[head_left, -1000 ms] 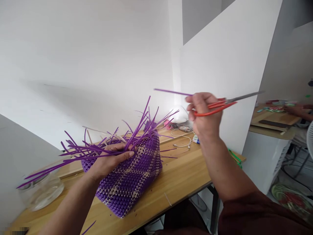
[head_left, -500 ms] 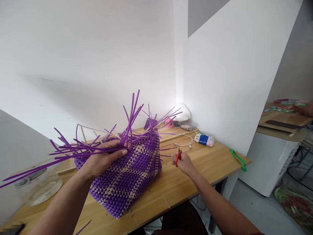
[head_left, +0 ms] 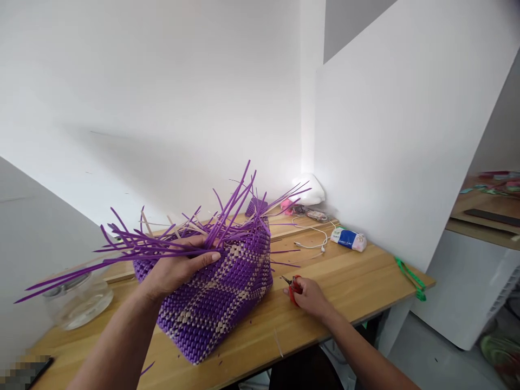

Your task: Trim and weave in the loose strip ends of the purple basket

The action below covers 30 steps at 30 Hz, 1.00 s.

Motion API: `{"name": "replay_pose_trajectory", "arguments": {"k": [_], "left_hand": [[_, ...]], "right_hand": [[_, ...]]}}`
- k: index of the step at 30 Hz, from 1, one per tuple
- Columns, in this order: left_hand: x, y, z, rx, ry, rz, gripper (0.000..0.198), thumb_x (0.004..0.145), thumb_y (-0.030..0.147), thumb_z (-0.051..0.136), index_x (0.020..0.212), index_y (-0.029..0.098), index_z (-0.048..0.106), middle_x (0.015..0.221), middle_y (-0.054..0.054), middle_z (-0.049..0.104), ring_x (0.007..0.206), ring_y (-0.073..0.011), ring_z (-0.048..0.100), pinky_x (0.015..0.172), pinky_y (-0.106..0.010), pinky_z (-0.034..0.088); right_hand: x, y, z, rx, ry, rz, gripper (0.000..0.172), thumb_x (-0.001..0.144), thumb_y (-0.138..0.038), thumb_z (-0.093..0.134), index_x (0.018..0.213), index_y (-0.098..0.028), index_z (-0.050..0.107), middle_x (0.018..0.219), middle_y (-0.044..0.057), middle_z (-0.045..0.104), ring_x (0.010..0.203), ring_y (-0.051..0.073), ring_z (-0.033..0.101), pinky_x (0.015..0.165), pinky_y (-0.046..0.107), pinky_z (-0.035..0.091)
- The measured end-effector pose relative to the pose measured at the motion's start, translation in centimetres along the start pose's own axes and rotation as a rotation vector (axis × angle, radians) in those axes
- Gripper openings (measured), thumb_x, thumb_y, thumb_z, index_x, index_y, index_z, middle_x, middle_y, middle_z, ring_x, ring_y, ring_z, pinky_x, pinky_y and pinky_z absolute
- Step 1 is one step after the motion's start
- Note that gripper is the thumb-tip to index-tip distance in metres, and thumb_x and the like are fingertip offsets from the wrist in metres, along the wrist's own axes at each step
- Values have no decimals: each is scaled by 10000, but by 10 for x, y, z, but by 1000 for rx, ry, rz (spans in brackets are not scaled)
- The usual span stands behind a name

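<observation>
A purple and cream woven basket (head_left: 221, 295) lies tilted on the wooden table (head_left: 333, 281), with many loose purple strips (head_left: 162, 246) sticking out of its rim. My left hand (head_left: 176, 268) rests on the basket's upper edge, fingers curled over a bundle of those strips. My right hand (head_left: 306, 295) is low on the table just right of the basket, closed round red-handled scissors (head_left: 293, 284) whose tips point toward the basket.
A glass jar (head_left: 77, 298) stands at the table's left. At the back corner lie a white lamp (head_left: 311, 189), a white cable (head_left: 312, 238) and a tissue pack (head_left: 348, 239). Green strips (head_left: 410, 276) hang at the right edge. A second table (head_left: 487, 208) stands beyond the partition.
My right hand came down from head height, where it held the scissors and a cut purple strip, to the table beside the basket. The strip is no longer in it. My left hand stayed on the basket.
</observation>
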State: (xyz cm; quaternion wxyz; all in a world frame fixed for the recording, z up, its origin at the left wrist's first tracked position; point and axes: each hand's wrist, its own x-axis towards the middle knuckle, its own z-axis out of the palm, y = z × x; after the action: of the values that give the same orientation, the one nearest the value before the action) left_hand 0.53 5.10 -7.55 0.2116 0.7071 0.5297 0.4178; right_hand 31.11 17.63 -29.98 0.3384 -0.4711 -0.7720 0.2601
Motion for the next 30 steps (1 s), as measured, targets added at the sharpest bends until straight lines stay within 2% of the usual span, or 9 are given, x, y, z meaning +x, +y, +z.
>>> {"name": "replay_pose_trajectory", "arguments": {"k": [5,10,20,30], "left_hand": [[-3,2,1,-8,2,22,254,826,443,729,964,231,757,966,-32,763,903,-237,702,804,-312,559],[-4,2,1,-9,-10,40,263,834,444,720,970,222,756,1003,-45,765,940,-255,702,828,-334,560],[-4,-1,1,2,-5,75,289,851,443,700,1011,207,751,1056,-59,761,1015,-278,695,914,-375,546],[-4,-4,0,25,9,114,267,866,437,689,1024,230,746,1066,-32,754,1011,-258,691,911,-346,528]], "right_hand": [[0,1,-1,-21,-11,1,329,804,-442,582,602,-229,433,642,32,566,629,198,526,614,302,386],[-2,-1,-2,-9,-15,0,325,821,-444,560,607,-241,422,649,39,582,633,217,546,605,318,386],[1,6,4,10,0,-12,353,806,-472,555,607,-229,395,635,24,516,620,187,482,597,303,357],[3,10,7,46,-21,-15,363,814,-484,552,618,-223,393,634,7,476,605,156,439,587,284,341]]}}
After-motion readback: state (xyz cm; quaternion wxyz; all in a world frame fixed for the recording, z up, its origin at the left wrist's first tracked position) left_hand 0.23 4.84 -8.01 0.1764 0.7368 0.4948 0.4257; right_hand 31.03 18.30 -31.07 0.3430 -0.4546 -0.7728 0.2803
